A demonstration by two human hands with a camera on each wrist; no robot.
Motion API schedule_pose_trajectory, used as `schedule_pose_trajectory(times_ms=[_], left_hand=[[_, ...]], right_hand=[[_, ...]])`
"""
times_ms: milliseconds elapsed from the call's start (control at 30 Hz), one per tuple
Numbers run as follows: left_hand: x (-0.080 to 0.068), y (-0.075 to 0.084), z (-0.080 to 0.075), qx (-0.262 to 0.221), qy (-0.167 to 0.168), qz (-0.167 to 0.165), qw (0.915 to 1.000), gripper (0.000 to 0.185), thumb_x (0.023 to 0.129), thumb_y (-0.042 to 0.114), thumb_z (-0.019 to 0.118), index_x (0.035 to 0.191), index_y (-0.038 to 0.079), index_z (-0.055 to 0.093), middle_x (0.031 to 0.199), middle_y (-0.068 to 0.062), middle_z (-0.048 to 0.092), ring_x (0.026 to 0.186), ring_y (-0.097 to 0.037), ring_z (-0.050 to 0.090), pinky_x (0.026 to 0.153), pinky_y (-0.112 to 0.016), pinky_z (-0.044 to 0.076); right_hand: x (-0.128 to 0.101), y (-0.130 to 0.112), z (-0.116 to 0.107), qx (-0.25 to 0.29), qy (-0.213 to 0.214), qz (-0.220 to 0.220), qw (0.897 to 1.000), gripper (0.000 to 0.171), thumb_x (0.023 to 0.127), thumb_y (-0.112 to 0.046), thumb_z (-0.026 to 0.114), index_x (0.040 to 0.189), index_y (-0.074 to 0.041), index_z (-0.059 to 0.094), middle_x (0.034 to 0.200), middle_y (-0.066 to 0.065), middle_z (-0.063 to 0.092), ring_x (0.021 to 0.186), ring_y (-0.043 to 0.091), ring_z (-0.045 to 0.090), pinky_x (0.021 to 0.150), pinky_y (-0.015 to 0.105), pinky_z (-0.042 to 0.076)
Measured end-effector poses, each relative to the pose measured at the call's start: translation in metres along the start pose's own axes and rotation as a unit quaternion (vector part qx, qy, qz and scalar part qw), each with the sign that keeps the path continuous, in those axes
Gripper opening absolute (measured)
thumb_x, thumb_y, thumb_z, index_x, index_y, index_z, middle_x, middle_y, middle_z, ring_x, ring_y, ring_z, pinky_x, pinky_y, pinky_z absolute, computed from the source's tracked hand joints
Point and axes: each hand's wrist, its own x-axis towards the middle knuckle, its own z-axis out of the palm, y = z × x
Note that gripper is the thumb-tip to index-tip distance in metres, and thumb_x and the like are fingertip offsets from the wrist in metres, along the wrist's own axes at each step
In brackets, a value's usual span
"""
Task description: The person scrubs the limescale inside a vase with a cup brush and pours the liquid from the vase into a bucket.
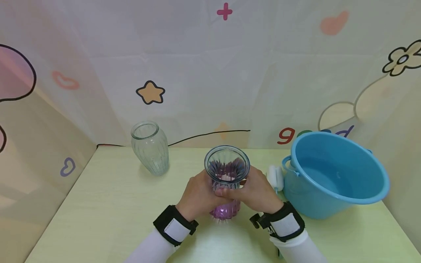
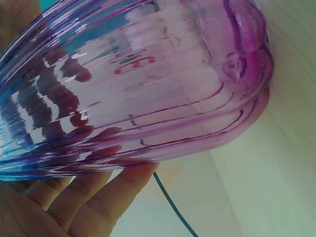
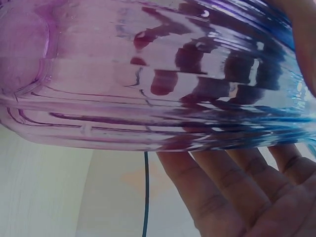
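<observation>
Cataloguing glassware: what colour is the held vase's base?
Pinkish purple; the base shows best in the left wrist view.

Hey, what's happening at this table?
Someone's left hand and right hand grip a ribbed glass vase, purple at the base and blue toward the rim. A clear ribbed glass jar stands to the left, toward the back of the pale table; a light-blue plastic bucket stands to the right.

Bright even light; white glints on vase (image 2: 158, 108) (wrist views softer)
</observation>
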Motion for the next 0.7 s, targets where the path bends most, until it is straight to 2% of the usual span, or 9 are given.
schedule_pose_trajectory(times_ms=[400, 533, 700], left_hand=[[0.0, -0.003, 0.002, 0.004, 0.001, 0.014, 0.9999, 0.077, 0.077, 0.05, 0.087, 0.138, 0.02, 0.053, 0.126, -0.003, 0.072, 0.108, -0.022, 0.074, 0.088, -0.041, 0.062], [0.002, -0.002, 0.002, 0.012, 0.004, 0.019, 0.9997, 0.076, 0.078, 0.05, 0.087, 0.139, 0.02, 0.053, 0.125, -0.003, 0.072, 0.108, -0.022, 0.074, 0.087, -0.041, 0.062], [0.0, -0.001, -0.002, -0.009, -0.003, -0.011, 0.9999, 0.08, 0.077, 0.055, 0.087, 0.141, 0.022, 0.051, 0.128, -0.002, 0.072, 0.113, -0.023, 0.072, 0.092, -0.044, 0.06]], right_hand=[[-0.003, 0.002, 0.0, 0.008, -0.006, -0.002, 1.0, 0.08, 0.078, -0.044, 0.09, 0.144, -0.021, 0.051, 0.133, 0.005, 0.069, 0.123, 0.032, 0.065, 0.094, 0.053, 0.058], [-0.005, 0.003, -0.003, 0.019, -0.016, -0.007, 1.0, 0.079, 0.081, -0.041, 0.088, 0.147, -0.023, 0.049, 0.139, 0.004, 0.065, 0.129, 0.031, 0.062, 0.099, 0.056, 0.055], [-0.012, 0.003, -0.015, 0.02, -0.038, -0.01, 0.999, 0.081, 0.086, -0.036, 0.086, 0.152, -0.022, 0.043, 0.148, 0.006, 0.058, 0.135, 0.033, 0.057, 0.105, 0.058, 0.052]])
